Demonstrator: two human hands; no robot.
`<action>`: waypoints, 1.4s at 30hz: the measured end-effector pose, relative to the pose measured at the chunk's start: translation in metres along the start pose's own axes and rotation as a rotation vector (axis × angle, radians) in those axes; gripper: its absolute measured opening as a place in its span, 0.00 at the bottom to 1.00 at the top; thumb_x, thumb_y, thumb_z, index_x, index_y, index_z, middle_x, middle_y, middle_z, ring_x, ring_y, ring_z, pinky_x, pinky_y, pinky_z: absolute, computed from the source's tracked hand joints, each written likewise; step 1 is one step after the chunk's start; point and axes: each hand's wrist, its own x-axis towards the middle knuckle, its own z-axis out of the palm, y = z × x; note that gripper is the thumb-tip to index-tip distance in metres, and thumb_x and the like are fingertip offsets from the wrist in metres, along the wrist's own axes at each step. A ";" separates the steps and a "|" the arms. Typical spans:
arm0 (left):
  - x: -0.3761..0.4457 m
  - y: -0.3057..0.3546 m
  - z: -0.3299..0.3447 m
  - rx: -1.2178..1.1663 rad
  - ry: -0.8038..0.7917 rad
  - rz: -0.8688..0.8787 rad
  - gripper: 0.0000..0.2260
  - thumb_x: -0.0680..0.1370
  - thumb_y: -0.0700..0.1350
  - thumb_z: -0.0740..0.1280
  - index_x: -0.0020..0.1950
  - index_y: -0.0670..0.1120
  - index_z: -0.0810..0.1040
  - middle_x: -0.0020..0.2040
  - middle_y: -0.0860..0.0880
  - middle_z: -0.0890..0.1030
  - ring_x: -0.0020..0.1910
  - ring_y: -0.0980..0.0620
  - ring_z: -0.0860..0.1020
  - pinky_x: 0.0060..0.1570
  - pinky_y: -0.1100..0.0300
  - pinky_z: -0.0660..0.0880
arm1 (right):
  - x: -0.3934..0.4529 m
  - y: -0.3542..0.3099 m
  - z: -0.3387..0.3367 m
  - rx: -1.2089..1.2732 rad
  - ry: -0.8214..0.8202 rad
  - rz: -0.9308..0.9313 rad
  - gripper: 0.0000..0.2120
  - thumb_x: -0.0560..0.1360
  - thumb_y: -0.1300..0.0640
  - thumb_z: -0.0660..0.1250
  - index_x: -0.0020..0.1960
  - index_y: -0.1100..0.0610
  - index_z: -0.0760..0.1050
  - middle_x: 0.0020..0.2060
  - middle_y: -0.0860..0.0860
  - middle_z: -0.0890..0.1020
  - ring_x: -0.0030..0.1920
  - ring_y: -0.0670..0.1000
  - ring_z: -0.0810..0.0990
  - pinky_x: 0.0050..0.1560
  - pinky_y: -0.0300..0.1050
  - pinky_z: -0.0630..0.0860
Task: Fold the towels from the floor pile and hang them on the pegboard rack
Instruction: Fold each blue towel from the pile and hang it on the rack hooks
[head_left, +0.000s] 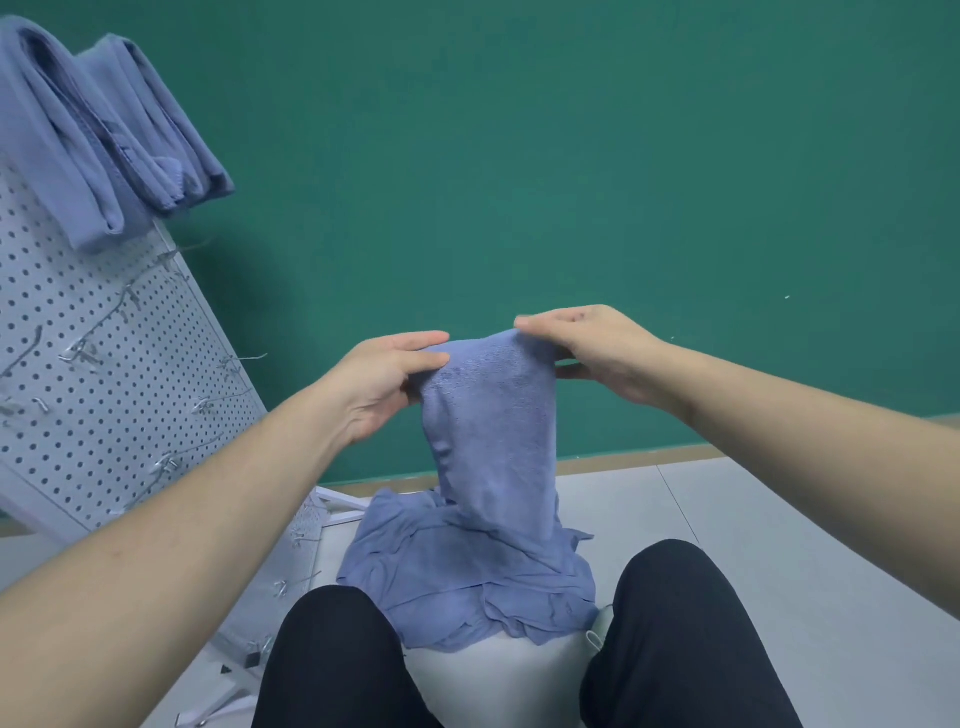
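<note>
I hold a blue towel (488, 415) up in front of me by its top edge. My left hand (382, 382) pinches the left end of that edge, and my right hand (592, 348) pinches the right end, thumb underneath. The towel hangs down onto the pile of blue towels (457, 577) on the floor between my knees. On the left stands the white pegboard rack (104, 364) with metal hooks. Folded blue towels (98, 135) hang over its upper part.
A green wall (571, 156) fills the background, with a wooden skirting strip at its foot. Grey floor tiles (779, 519) spread to the right. My knees in black trousers (675, 623) flank the pile. The rack's white base frame lies by the pile's left side.
</note>
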 end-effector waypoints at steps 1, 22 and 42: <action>0.000 0.001 0.000 0.004 -0.003 0.001 0.14 0.77 0.33 0.70 0.61 0.43 0.81 0.48 0.47 0.86 0.40 0.56 0.84 0.40 0.64 0.79 | 0.001 0.002 0.000 0.024 0.032 0.005 0.12 0.78 0.49 0.70 0.53 0.57 0.85 0.50 0.50 0.87 0.51 0.48 0.85 0.54 0.43 0.81; 0.008 -0.003 -0.005 0.571 0.153 0.199 0.10 0.73 0.38 0.76 0.50 0.49 0.86 0.45 0.53 0.86 0.44 0.56 0.81 0.52 0.63 0.77 | 0.010 0.007 -0.019 -0.285 0.091 -0.004 0.08 0.69 0.59 0.77 0.47 0.50 0.86 0.40 0.45 0.87 0.46 0.48 0.79 0.56 0.49 0.78; 0.001 -0.023 0.026 0.193 0.269 0.514 0.08 0.81 0.46 0.66 0.55 0.60 0.75 0.44 0.55 0.79 0.39 0.57 0.74 0.43 0.62 0.74 | 0.003 0.016 0.022 -0.145 0.316 -0.256 0.05 0.83 0.49 0.56 0.58 0.43 0.66 0.31 0.51 0.68 0.30 0.48 0.67 0.37 0.43 0.67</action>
